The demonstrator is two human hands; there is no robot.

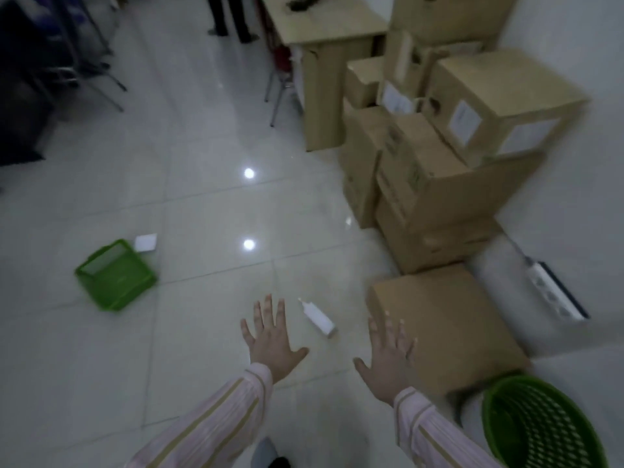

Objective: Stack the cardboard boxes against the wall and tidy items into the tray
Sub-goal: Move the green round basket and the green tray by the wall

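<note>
Several brown cardboard boxes (pixel 439 184) are piled along the white wall at the right. One lone cardboard box (pixel 449 319) sits on the floor in front of the pile. My right hand (pixel 388 356) is spread open at that box's left edge, fingers over its side. My left hand (pixel 270 336) is also open, palm down above the tiles. Between my hands lies a white bottle (pixel 319 318) on its side. A green square tray (pixel 114 275) stands on the floor at the left, with a small white box (pixel 146 243) just behind it.
A round green basket (pixel 540 423) stands at the bottom right. A white power strip (pixel 553 292) lies by the wall. A wooden table (pixel 320 32) and chair legs stand further back, with a person's legs (pixel 229 18) beyond. Dark furniture fills the far left.
</note>
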